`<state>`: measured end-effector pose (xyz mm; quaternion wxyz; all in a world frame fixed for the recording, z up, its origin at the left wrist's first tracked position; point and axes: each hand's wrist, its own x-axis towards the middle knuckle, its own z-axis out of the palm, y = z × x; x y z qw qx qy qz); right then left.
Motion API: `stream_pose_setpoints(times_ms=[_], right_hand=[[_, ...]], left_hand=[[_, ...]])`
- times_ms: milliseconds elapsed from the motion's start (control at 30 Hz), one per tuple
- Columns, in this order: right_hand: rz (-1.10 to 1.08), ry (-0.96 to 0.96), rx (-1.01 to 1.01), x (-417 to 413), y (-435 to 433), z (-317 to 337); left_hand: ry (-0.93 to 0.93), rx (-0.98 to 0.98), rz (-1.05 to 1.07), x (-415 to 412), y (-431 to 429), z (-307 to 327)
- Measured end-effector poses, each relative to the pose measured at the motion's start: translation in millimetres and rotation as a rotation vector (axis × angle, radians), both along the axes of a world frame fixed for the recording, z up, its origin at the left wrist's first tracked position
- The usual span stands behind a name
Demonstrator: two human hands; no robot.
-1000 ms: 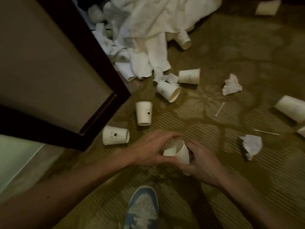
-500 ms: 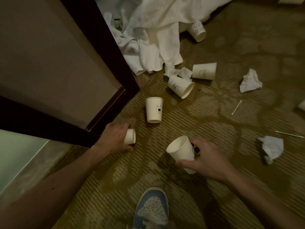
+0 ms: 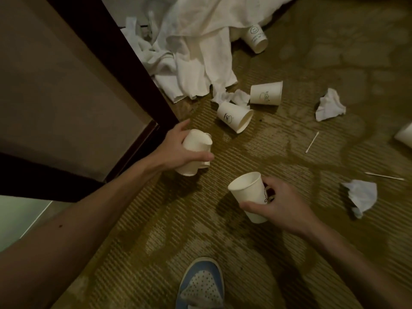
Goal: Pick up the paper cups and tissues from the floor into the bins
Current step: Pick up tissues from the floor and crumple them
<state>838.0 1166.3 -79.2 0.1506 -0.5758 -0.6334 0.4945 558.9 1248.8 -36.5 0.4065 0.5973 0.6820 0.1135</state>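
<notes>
— So what is being held beside the dark door frame (image 3: 124, 70)?
— Two paper cups (image 3: 196, 150) are being clasped by the left hand (image 3: 178, 150); farther out, one cup (image 3: 249, 192) is being gripped by the right hand (image 3: 283, 208).

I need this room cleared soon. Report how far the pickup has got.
Done: nothing visibly binned; no bin in view. In hand: left hand grips two cups, right hand holds one cup. Left on the carpet: three whole cups, a fourth at the right edge, two crumpled tissues.
</notes>
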Motion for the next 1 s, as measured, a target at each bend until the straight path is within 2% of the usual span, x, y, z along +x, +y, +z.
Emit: stream_pose_setpoints(times_ms=[133,233,400,500,633,733,800,900,1000], right_hand=[[-0.017,0.003,-0.004,6.8,-1.1,-5.7],[-0.043,0.018,-0.017,12.8,-3.3,-9.8],[-0.077,0.049,-0.029,24.3,-6.5,-8.7],[-0.122,0.008,-0.022,35.4,-13.0,-10.1],[-0.206,-0.216,0.044,67.8,-19.6,-11.7],[-0.277,-0.348,0.159,104.5,-15.6,-9.6],[-0.287,-0.398,0.130,125.2,-10.2,-13.4],[-0.315,-0.326,-0.039,146.8,-9.3,-22.7],[-0.357,-0.221,-0.058,149.7,-15.5,-26.5]], left_hand=[[0.109,-0.133,-0.208,12.0,19.4,-2.4],[0.055,-0.124,-0.228,18.9,23.1,-5.6],[0.088,-0.191,-0.247,32.4,19.5,-4.7],[-0.052,-0.244,-0.236,56.1,9.4,-0.7],[-0.251,-0.268,-0.237,101.8,1.2,1.1],[-0.338,-0.294,-0.223,127.9,1.5,-0.4],[-0.374,-0.315,-0.210,136.5,2.5,-0.7],[-0.412,-0.351,-0.181,151.2,3.2,-2.8],[-0.433,-0.391,-0.167,164.1,3.4,-5.3]])
